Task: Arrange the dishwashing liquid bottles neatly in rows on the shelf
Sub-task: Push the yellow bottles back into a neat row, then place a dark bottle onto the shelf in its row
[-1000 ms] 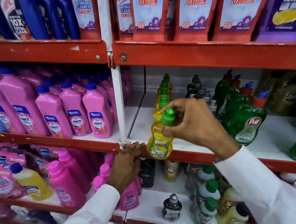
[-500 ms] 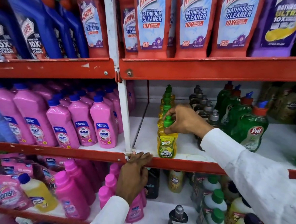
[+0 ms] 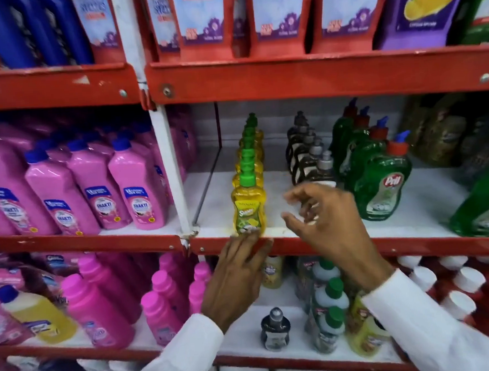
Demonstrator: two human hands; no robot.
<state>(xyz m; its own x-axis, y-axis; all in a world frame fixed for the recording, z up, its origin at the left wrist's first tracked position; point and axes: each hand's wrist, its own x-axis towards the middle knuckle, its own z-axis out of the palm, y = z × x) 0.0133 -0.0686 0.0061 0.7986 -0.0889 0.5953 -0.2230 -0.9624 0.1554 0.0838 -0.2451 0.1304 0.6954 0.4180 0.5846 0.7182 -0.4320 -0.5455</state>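
Observation:
A small yellow dishwashing bottle (image 3: pixel 248 208) with a green cap stands upright at the front of the white middle shelf (image 3: pixel 287 228), heading a straight row of the same yellow bottles (image 3: pixel 250 144) running to the back. My right hand (image 3: pixel 323 217) hovers just right of it, fingers apart, holding nothing. My left hand (image 3: pixel 238 275) rests flat on the red shelf lip directly below the front bottle. To the right run a row of dark bottles with grey caps (image 3: pixel 307 154) and a row of green Pril bottles (image 3: pixel 378 173).
Pink Shakti bottles (image 3: pixel 136 187) fill the left bay behind a white upright post (image 3: pixel 169 167). Bathroom cleaner bottles (image 3: pixel 277 12) line the top shelf. The lower shelf holds mixed bottles, some green-capped (image 3: pixel 330 298), one dark (image 3: pixel 275 329). Another green bottle (image 3: pixel 487 206) stands far right.
My right hand set the yellow bottle down at the front of its row, let go of the cap and pulled back to the right. My left hand slid right along the shelf lip.

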